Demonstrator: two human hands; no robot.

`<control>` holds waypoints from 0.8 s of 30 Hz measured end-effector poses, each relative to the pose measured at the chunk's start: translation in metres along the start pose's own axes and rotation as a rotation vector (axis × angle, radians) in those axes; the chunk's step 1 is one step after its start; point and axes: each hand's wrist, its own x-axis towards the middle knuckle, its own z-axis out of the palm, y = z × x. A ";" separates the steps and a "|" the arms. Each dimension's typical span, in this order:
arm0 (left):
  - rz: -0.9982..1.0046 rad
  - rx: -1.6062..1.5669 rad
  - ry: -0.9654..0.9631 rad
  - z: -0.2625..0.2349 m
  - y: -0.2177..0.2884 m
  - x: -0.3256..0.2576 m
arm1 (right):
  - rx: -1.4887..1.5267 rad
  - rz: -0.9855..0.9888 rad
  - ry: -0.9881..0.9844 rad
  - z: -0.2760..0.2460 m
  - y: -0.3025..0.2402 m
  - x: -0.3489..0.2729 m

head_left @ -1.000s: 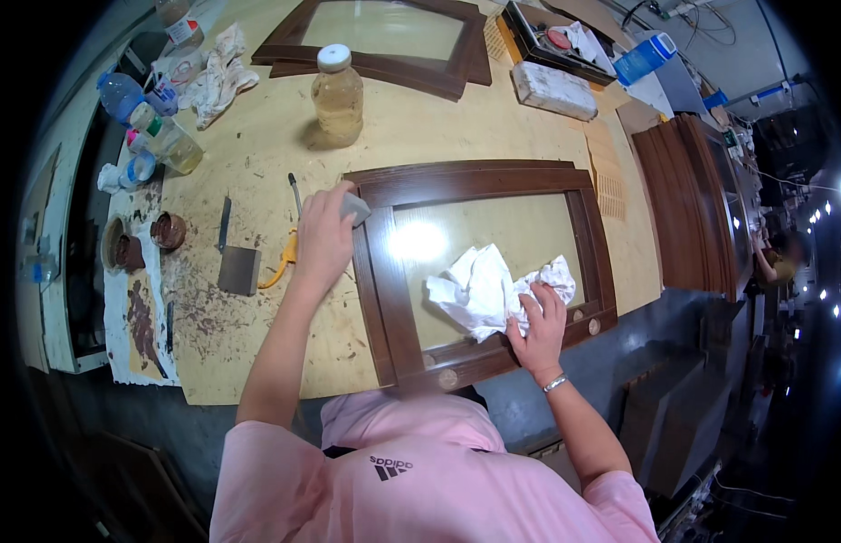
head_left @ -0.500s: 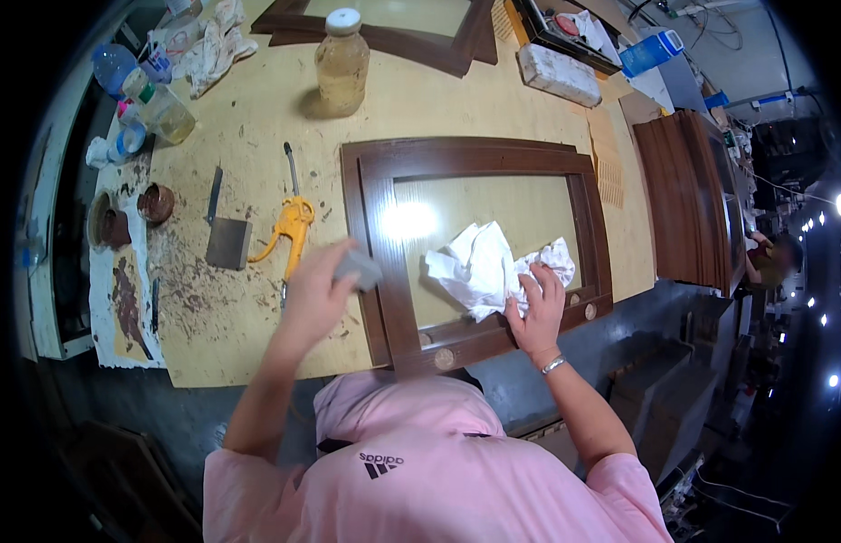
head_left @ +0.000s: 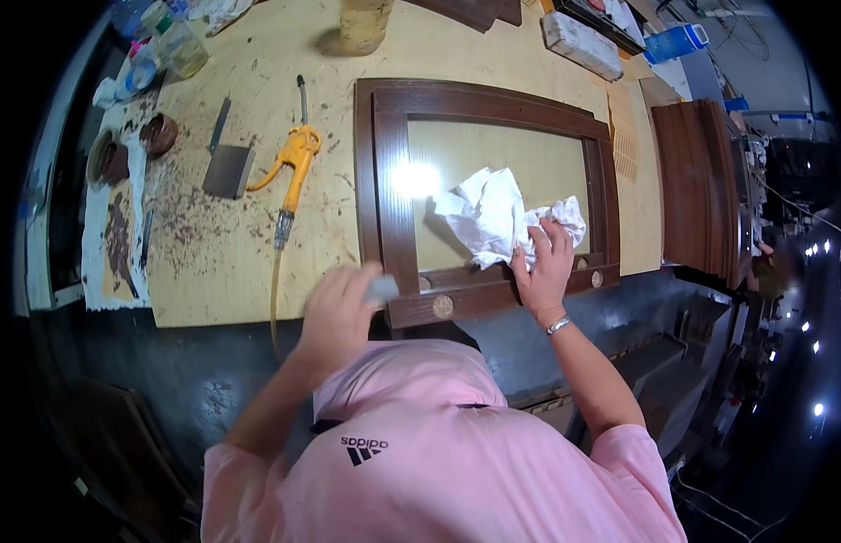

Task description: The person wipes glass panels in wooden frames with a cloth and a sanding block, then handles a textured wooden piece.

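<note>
My left hand [head_left: 339, 312] is closed on a small grey sanding block [head_left: 381, 290], somewhat blurred, at the near left corner of a dark brown wooden frame [head_left: 390, 195]. That frame lies on another brown frame [head_left: 368, 154], which shows along its left and far sides. With fingers apart, my right hand [head_left: 547, 271] rests at the near rail, its fingertips touching a crumpled white cloth with a faint pattern [head_left: 565, 217]. Beside it, a plain white cloth [head_left: 488, 213] is bunched up in the frame's opening. A round light-coloured disc [head_left: 442, 306] sits in the near left corner.
On the table [head_left: 194, 290] to the left lie a yellow air blow gun [head_left: 298, 158] with a hose, a flat scraper [head_left: 228, 172] and an open brown-stained tub [head_left: 158, 134]. A jar [head_left: 364, 25] stands at the back. Stacked brown panels [head_left: 696, 190] are at the right.
My left hand has moved nearer along the frame's left side with the grey sanding block, down to its near corner. My right hand stays by the cloths. The view has shifted toward me.
</note>
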 end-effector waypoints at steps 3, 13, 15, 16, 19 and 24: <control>-0.084 -0.083 0.010 0.003 0.009 -0.024 | 0.002 -0.031 0.018 0.002 0.001 -0.001; -0.160 0.044 0.187 0.038 0.061 -0.071 | 0.034 -0.070 0.090 0.003 0.002 -0.001; -0.228 0.006 0.147 0.040 0.069 -0.089 | 0.008 -0.100 0.140 -0.001 -0.004 0.001; -0.270 0.051 0.167 0.039 0.070 -0.091 | 0.055 -0.086 0.141 0.002 -0.001 -0.001; -0.368 -0.103 0.401 0.023 0.065 -0.082 | 0.215 -0.117 0.200 0.001 -0.015 -0.005; -0.309 -0.406 0.749 -0.005 0.068 -0.074 | 0.446 -0.685 -0.143 -0.005 -0.132 -0.037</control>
